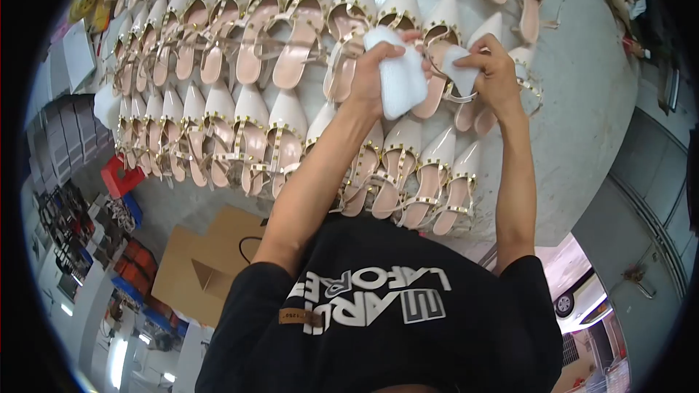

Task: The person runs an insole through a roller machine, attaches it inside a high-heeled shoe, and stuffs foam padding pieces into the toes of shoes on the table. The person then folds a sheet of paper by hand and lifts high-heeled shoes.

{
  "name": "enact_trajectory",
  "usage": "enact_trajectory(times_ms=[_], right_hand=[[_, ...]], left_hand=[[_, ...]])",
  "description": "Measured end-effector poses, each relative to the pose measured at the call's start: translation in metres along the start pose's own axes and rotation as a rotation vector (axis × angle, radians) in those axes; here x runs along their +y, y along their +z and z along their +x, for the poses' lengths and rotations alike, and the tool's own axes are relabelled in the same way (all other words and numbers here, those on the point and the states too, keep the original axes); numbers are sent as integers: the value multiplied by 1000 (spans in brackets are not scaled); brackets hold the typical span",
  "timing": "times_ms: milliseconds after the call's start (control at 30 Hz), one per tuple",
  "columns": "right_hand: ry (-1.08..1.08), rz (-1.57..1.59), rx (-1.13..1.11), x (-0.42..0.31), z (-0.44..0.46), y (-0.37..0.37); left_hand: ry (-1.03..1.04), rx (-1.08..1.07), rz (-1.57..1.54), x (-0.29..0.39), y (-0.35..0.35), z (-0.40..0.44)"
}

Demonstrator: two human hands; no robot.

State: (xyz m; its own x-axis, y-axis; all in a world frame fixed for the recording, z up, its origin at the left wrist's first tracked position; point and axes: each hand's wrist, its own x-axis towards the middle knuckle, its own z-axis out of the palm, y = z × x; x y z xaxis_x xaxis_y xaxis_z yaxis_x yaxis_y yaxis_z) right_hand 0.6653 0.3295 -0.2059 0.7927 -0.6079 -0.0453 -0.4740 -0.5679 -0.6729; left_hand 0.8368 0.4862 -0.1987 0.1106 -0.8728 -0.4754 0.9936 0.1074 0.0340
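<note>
My left hand (370,76) is closed round a stack of thin white foam sheets (403,80), held upright over the rows of shoes. To its right, my right hand (497,73) pinches a smaller white foam piece (462,73) between thumb and fingers. Beneath and around both hands lie cream pointed shoes (297,51) with gold studs, straps and pink insoles. One studded shoe (433,94) lies partly hidden between the two hands. The foam covers some of my left fingers.
Rows of similar shoes (218,113) cover much of the grey table (564,102). Below left stand an open cardboard box (186,266) and a red bin (119,177). A metal door (641,240) is at the right, with a vehicle (579,298) beyond.
</note>
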Motion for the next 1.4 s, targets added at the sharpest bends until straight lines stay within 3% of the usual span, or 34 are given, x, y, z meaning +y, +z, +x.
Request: enact_trajectory(times_ms=[67,133,200,267,333,367,400,467,533,600,667,700,767,867,900,933,967,1000,1033,1100,1133,1200,1267,1333,1400], right_hand=[[-124,-7,-48,-4,4,10],[-83,-4,79,-4,12,25],[-171,-358,188,-8,19,35],[-135,-406,208,-5,29,42],[-158,-731,262,-20,45,37],[-359,-839,324,-24,54,35],[-359,-837,319,-20,61,39],[11,-681,-58,-13,69,45],[-45,-612,-67,-4,66,37],[-159,-454,-98,4,64,29],[-176,-337,5,-48,36,-12],[-129,-231,49,-84,24,-31],[36,325,-211,-142,-14,-39],[-36,381,-186,-192,-43,-2],[-38,374,-185,-184,-41,-6],[-75,392,-47,-167,-33,-14],[-112,409,91,-151,-24,-18],[-159,128,200,-143,-8,-22],[-207,-156,309,-135,13,-23],[-152,-2,10,-95,45,12],[-125,10,-155,-78,48,32],[-271,-142,-210,-68,40,57],[-243,-210,-146,-69,55,68],[-163,-272,-71,-80,61,76],[-139,-550,12,-87,86,77]], left_hand=[[-38,-32,1,1,-7,1],[-206,-49,141,3,-7,5],[-238,-40,210,7,1,2],[-304,-14,430,14,0,3],[-302,-28,460,14,-7,3],[-311,-52,495,13,-10,5],[-320,-79,532,12,-12,6],[-297,-104,547,14,-9,4],[-402,24,856,20,5,-2],[-377,-84,920,13,18,-33],[402,-26,1508,12,30,-72],[405,-23,1507,16,31,-82],[402,198,1112,20,30,-101],[332,60,974,21,42,-102],[313,0,862,28,42,-96],[316,1,857,34,37,-82],[406,-14,1178,41,30,-63],[494,-26,1500,47,23,-49],[500,-23,1495,51,13,-38],[491,-84,1992,60,-2,-17],[497,-88,1992,66,0,-14],[129,160,1719,85,13,-11],[116,210,1591,88,10,-10],[122,62,1379,84,-17,3],[79,55,1427,81,3,-9]])
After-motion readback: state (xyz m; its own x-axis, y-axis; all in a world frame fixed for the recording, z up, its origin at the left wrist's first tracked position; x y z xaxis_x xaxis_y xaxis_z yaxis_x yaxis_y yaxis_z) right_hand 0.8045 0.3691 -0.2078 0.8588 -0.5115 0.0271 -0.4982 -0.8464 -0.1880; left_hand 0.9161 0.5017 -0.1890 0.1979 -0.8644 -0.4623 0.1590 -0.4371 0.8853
